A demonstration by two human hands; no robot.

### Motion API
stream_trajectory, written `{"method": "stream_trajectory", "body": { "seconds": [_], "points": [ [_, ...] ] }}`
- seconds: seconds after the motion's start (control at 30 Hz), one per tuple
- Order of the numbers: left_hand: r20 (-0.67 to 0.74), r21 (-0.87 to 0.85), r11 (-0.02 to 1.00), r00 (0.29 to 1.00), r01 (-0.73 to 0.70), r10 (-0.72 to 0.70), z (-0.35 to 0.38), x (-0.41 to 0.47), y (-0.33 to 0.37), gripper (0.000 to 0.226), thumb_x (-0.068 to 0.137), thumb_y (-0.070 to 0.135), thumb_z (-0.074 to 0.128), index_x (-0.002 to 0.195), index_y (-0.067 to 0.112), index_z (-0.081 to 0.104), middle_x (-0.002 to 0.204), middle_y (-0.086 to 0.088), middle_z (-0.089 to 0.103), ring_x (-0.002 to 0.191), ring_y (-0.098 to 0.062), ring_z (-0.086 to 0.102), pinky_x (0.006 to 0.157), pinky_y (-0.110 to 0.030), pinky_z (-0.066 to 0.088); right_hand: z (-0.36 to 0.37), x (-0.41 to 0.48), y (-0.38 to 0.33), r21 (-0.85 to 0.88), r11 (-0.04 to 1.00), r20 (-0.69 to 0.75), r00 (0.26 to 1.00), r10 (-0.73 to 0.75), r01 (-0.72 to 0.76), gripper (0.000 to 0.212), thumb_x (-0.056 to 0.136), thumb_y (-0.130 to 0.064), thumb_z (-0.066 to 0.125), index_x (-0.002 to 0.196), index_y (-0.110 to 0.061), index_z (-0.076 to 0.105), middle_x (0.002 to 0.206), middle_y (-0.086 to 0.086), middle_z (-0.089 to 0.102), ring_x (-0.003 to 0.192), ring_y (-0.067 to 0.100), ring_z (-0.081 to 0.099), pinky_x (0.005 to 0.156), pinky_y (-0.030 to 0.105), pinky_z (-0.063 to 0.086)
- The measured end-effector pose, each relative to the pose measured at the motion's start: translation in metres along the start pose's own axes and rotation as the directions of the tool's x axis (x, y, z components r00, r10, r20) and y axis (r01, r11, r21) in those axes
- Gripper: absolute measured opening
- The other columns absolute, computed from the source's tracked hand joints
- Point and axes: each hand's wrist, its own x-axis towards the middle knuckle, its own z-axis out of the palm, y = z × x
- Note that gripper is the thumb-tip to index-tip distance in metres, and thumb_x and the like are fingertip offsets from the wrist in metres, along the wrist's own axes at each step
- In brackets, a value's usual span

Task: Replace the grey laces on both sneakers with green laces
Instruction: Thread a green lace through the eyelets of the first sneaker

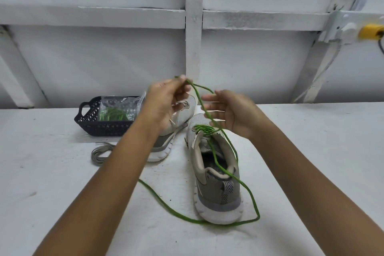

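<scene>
We count two grey mesh sneakers with white soles on the white desk [62,172]. The nearer sneaker [218,191] stands upright, heel toward us, and carries one long green cord lace [207,223] threaded through its front eyelets. That lace rises from the eyelets to the hands, and its slack trails over the heel and loops on the desk round the back of the shoe. The farther sneaker [185,116] lies tipped on its side behind the left wrist, with pale lace ends showing at its tongue. The left hand [166,102] is raised above the shoes, its fingers [182,81] pinching the green lace near its top. The right hand [234,114] hangs just beside it over the nearer sneaker, fingers [212,108] straight and spread; the lace crosses in front of them, and we cannot tell whether it touches. One loose grey flat lace [101,151] lies coiled on the desk left of the shoes. One black perforated plastic basket [91,120] sits behind it and holds one clear plastic bag [122,104] with a bundle of green laces [112,114] inside, number not countable.
</scene>
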Motion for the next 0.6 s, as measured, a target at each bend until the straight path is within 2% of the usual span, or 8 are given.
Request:
{"method": "stream_trajectory", "body": {
  "seconds": [0.07, 0.17, 0.23, 0.3, 0.37, 0.4, 0.5, 0.6],
  "points": [
    [-0.059, -0.054, 0.998, 0.998, 0.030, -0.033, -0.008, 0.011, 0.010, 0.021, 0.093, 0.022, 0.052, 0.076, 0.019, 0.063, 0.052, 0.011, 0.062, 0.048, 0.001, 0.055, 0.053, -0.019, 0.037, -0.003, -0.004, 0.006, -0.112, 0.992, 0.048, 0.997, -0.054, 0.059, 0.026, 0.099, -0.024, 0.043, 0.095, -0.009, 0.064, 0.063, -0.003, 0.063, 0.051, 0.009, 0.056, 0.045, 0.019, 0.044],
    [-0.158, -0.146, 0.989, 0.985, 0.041, -0.064, -0.020, 0.025, 0.016, 0.021, 0.094, 0.023, 0.050, 0.078, 0.018, 0.061, 0.049, 0.011, 0.060, 0.046, 0.002, 0.054, 0.055, -0.020, 0.036, -0.010, -0.008, 0.012, -0.199, 0.971, 0.105, 0.988, -0.109, 0.129, 0.023, 0.098, -0.018, 0.048, 0.091, -0.009, 0.068, 0.062, -0.004, 0.059, 0.050, 0.007, 0.049, 0.045, 0.016, 0.040],
    [-0.198, -0.099, 0.994, 0.978, 0.047, -0.066, -0.025, 0.029, 0.012, 0.022, 0.094, 0.028, 0.051, 0.079, 0.017, 0.062, 0.049, 0.011, 0.060, 0.049, -0.001, 0.053, 0.055, -0.021, 0.036, -0.012, -0.009, 0.015, -0.193, 0.971, 0.111, 0.987, -0.119, 0.139, 0.021, 0.096, -0.014, 0.049, 0.091, -0.005, 0.067, 0.061, -0.003, 0.057, 0.050, 0.007, 0.048, 0.046, 0.016, 0.040],
    [-0.138, 0.080, 0.992, 0.987, 0.097, -0.086, -0.022, 0.025, 0.000, 0.027, 0.093, 0.038, 0.052, 0.078, 0.018, 0.064, 0.052, 0.011, 0.061, 0.053, -0.004, 0.051, 0.056, -0.022, 0.035, -0.012, -0.007, 0.016, -0.167, 0.977, 0.091, 0.989, -0.120, 0.134, 0.019, 0.096, -0.011, 0.049, 0.091, -0.002, 0.065, 0.059, -0.003, 0.056, 0.049, 0.006, 0.047, 0.045, 0.015, 0.039],
    [-0.010, 0.300, 0.944, 0.990, 0.137, -0.140, -0.014, 0.015, -0.018, 0.031, 0.091, 0.043, 0.054, 0.074, 0.019, 0.065, 0.057, 0.012, 0.063, 0.056, -0.005, 0.051, 0.057, -0.023, 0.034, -0.010, -0.005, 0.017, -0.142, 0.982, 0.059, 0.991, -0.119, 0.126, 0.018, 0.096, -0.009, 0.049, 0.089, -0.001, 0.064, 0.057, -0.002, 0.056, 0.047, 0.005, 0.048, 0.044, 0.015, 0.040],
    [0.047, 0.355, 0.925, 0.986, 0.134, -0.161, -0.010, 0.009, -0.026, 0.030, 0.090, 0.042, 0.056, 0.072, 0.020, 0.066, 0.058, 0.012, 0.064, 0.056, -0.004, 0.051, 0.057, -0.023, 0.034, -0.008, -0.004, 0.018, -0.130, 0.984, 0.042, 0.992, -0.117, 0.121, 0.017, 0.096, -0.008, 0.050, 0.087, -0.002, 0.063, 0.057, -0.002, 0.056, 0.045, 0.005, 0.048, 0.043, 0.015, 0.041],
    [0.122, 0.309, 0.943, 0.979, 0.121, -0.165, -0.003, 0.004, -0.037, 0.022, 0.089, 0.029, 0.061, 0.071, 0.018, 0.065, 0.056, 0.012, 0.062, 0.051, -0.001, 0.050, 0.054, -0.020, 0.034, -0.006, -0.001, 0.020, -0.110, 0.988, 0.012, 0.994, -0.104, 0.105, 0.017, 0.095, -0.007, 0.052, 0.083, -0.003, 0.063, 0.057, 0.000, 0.055, 0.043, 0.004, 0.048, 0.042, 0.014, 0.041],
    [0.055, 0.183, 0.966, 0.980, 0.181, -0.194, -0.004, 0.014, -0.029, 0.022, 0.092, 0.023, 0.057, 0.072, 0.018, 0.064, 0.050, 0.012, 0.060, 0.044, 0.003, 0.049, 0.050, -0.018, 0.032, -0.011, -0.001, 0.022, -0.133, 0.987, 0.024, 0.996, -0.084, 0.086, 0.019, 0.095, -0.010, 0.052, 0.083, -0.003, 0.066, 0.057, -0.001, 0.053, 0.044, 0.004, 0.047, 0.044, 0.014, 0.042]
  ]
}}
